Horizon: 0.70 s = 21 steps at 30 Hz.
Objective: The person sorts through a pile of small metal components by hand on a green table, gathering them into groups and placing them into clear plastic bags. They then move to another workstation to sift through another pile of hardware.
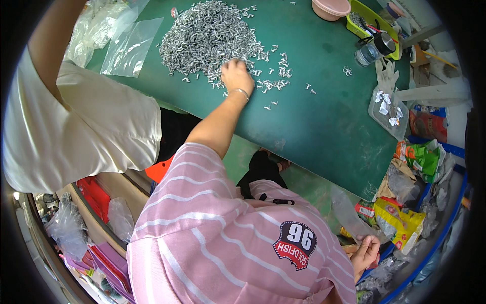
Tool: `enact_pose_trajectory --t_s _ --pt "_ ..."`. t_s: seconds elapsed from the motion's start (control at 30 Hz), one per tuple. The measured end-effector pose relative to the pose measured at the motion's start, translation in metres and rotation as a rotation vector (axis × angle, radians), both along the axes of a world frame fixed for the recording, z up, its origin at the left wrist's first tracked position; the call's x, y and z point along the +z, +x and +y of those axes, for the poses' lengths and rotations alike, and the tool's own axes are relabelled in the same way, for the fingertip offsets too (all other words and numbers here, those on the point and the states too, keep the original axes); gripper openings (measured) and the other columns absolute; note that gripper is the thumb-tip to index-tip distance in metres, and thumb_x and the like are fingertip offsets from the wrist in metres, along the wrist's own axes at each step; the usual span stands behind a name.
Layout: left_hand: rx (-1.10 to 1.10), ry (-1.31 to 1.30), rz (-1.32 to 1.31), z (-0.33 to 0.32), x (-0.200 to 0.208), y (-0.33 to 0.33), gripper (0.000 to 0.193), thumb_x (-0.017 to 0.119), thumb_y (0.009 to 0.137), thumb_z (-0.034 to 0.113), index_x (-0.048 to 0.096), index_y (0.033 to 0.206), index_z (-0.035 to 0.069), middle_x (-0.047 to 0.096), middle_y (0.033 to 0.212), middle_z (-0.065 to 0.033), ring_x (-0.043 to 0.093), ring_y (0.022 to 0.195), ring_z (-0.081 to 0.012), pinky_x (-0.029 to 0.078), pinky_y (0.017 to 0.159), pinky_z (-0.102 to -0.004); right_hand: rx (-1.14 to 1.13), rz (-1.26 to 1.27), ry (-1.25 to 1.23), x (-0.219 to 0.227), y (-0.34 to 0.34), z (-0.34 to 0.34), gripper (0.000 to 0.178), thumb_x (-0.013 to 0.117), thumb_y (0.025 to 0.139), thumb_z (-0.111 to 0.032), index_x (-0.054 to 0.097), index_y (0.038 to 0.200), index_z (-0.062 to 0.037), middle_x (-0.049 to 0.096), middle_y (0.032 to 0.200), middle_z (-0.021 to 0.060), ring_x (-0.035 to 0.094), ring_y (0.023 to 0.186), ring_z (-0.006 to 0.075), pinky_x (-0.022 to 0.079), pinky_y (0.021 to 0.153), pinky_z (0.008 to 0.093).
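My left hand [237, 77], with a bracelet at its wrist, reaches onto the near edge of a big pile of small curved silvery metal pieces [210, 35]. Its fingers are curled down among the pieces, and whatever they hold is hidden. Several loose pieces [273, 85] lie scattered to the right of that hand on the green table [314, 131]. Low at the right, away from the table, my right hand [365, 254] pinches the end of a clear plastic bag [349, 213], which stretches up from the fingers toward the table's near edge.
Another person's pale sleeve [101, 116] and arm fill the left. Clear bags [132, 48] lie at the table's left. Along its right side are a pink bowl [331, 7], green basket [360, 25], bottle [374, 49], glove [387, 76] and clear tray [387, 114]. A blue-framed bin [430, 273] holds wrappers.
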<state>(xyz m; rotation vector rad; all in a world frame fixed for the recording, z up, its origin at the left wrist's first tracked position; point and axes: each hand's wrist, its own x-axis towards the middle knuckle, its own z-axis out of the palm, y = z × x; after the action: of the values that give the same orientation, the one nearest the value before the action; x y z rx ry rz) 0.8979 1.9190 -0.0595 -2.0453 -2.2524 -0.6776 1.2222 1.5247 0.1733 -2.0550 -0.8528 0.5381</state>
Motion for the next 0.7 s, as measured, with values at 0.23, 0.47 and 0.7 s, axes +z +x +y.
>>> enact_pose_trajectory --t_s 0.23,0.47,0.7 --pt "-0.343 0.031 -0.225 -0.052 0.0 0.018 0.016 0.057 0.07 0.001 0.062 0.083 0.009 0.056 0.099 -0.0082 0.051 0.091 -0.0298 0.043 0.077 -0.0404 0.0 -0.008 -0.062 0.002 -0.006 0.008 0.012 0.048 0.092 -0.012 0.049 0.089 0.0 0.055 0.078 0.0064 0.051 0.072 0.0109 0.042 0.071 0.0235" --pt "-0.214 0.01 -0.161 0.002 0.003 0.004 0.009 0.061 0.073 0.012 0.064 0.081 0.01 0.056 0.088 -0.0096 0.052 0.087 -0.0295 0.043 0.074 -0.0409 -0.015 0.017 -0.078 0.006 -0.013 0.018 0.012 0.048 0.092 -0.011 0.048 0.089 0.0 0.055 0.078 0.0066 0.052 0.072 0.0108 0.043 0.07 0.0224" --pt "-0.121 -0.272 0.024 0.04 0.006 0.007 0.012 0.065 0.074 0.023 0.069 0.08 0.013 0.057 0.094 -0.0078 0.053 0.095 -0.0267 0.04 0.08 -0.0435 0.009 0.02 -0.107 0.011 -0.014 0.015 0.012 0.048 0.092 -0.012 0.048 0.09 -0.0005 0.056 0.079 0.0067 0.053 0.071 0.0106 0.043 0.068 0.0222"
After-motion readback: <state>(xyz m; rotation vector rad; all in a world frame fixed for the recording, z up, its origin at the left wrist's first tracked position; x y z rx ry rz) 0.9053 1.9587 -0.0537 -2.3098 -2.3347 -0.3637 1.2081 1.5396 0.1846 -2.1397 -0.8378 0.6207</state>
